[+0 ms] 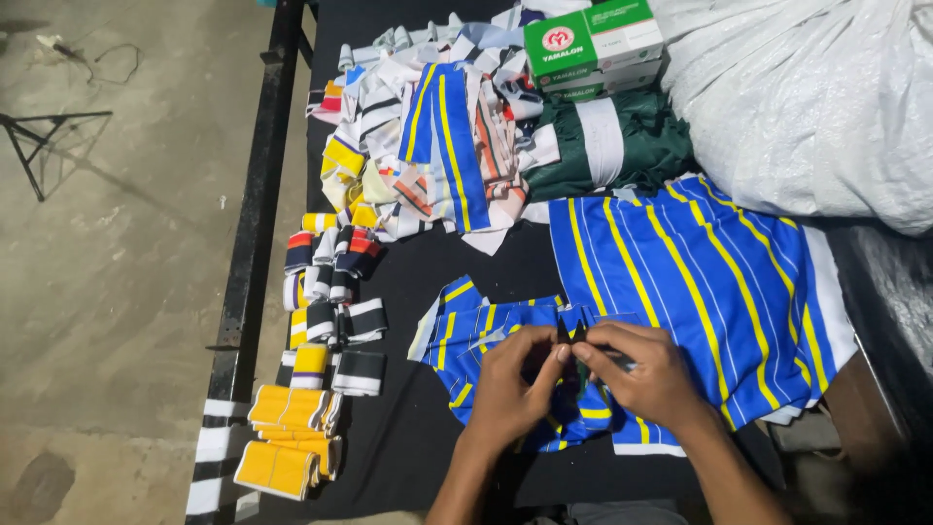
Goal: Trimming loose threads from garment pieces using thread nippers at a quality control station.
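Note:
My left hand and my right hand meet over a small piece of blue fabric with yellow stripes lying on the black table. Both hands pinch a small dark part of that fabric between thumbs and fingertips. A larger sheet of the same blue and yellow striped cloth spreads out just right of my hands, partly under my right wrist.
Folded ribbed collar bands in yellow, black, white and red line the table's left edge. A heap of mixed striped cloth sits at the back, beside dark green fabric, green and white boxes and a big white sack. Concrete floor lies left.

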